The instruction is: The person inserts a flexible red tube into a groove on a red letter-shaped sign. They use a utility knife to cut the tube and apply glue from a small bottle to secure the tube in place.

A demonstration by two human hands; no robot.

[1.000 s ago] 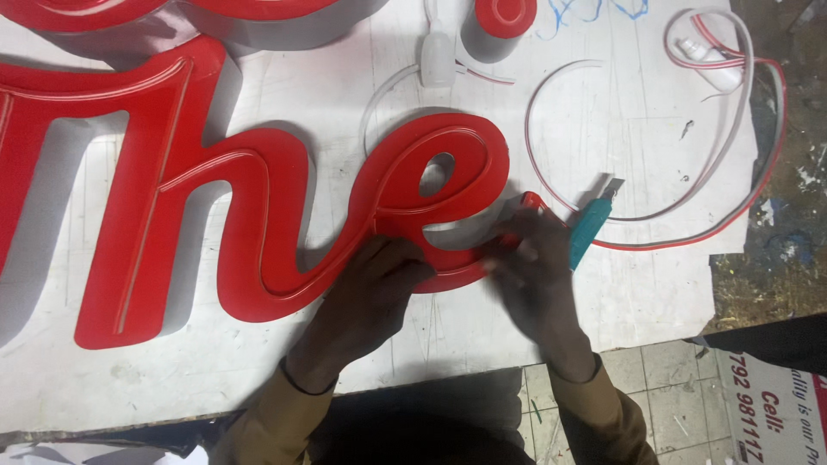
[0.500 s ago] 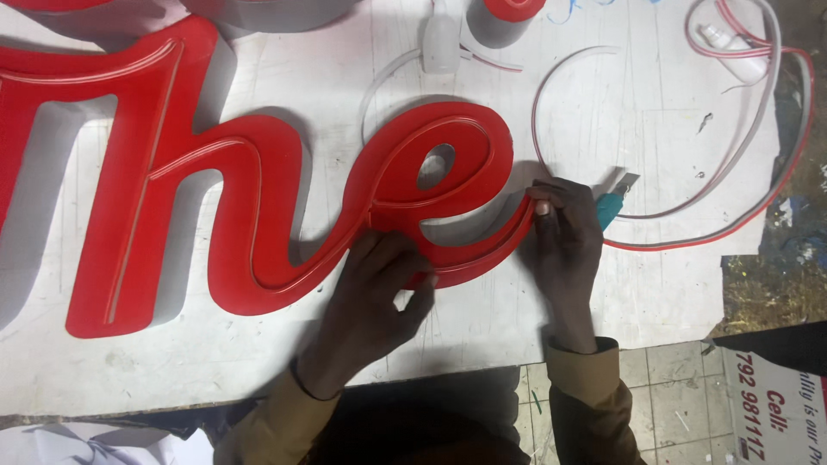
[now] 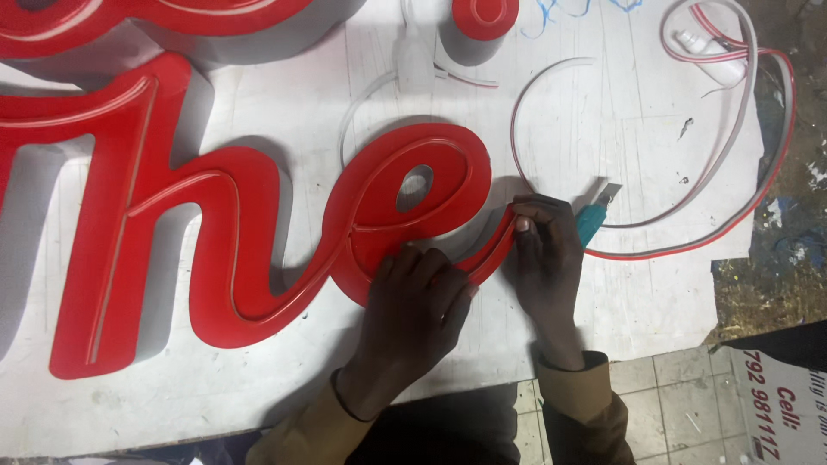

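We see a large red script sign [image 3: 258, 258], its joined letters glossy and raised, each stroke carrying a thin pale groove along its middle, lying flat on the white tabletop [image 3: 215, 405] and filling its left and centre. Our two hands are close together at the tail of its last looped letter: the left hand [image 3: 413, 310] lies flat with fingers spread on the lower curve of that letter, pressing on it rather than gripping, and the right hand [image 3: 544, 258] is pinched on the end of a red flexible strip [image 3: 689, 250] right at the tip of the tail, while also holding a teal utility knife [image 3: 594, 220] whose blade pokes out above the knuckles. We count one strip, which runs right from our fingers, sweeps up along the tabletop's right edge and loops back as a pale arc near the top centre. A white bottle [image 3: 415, 60] stands at the top, just beside one short red cylinder [image 3: 484, 15], and part of a second red letter piece [image 3: 155, 17] crosses the top left corner. The tabletop's right edge is ragged, close to the strip's outer bend; its near edge runs just above our brown sleeves [image 3: 586, 405]. Bare white surface lies below the sign on the left and between our right hand and the strip.
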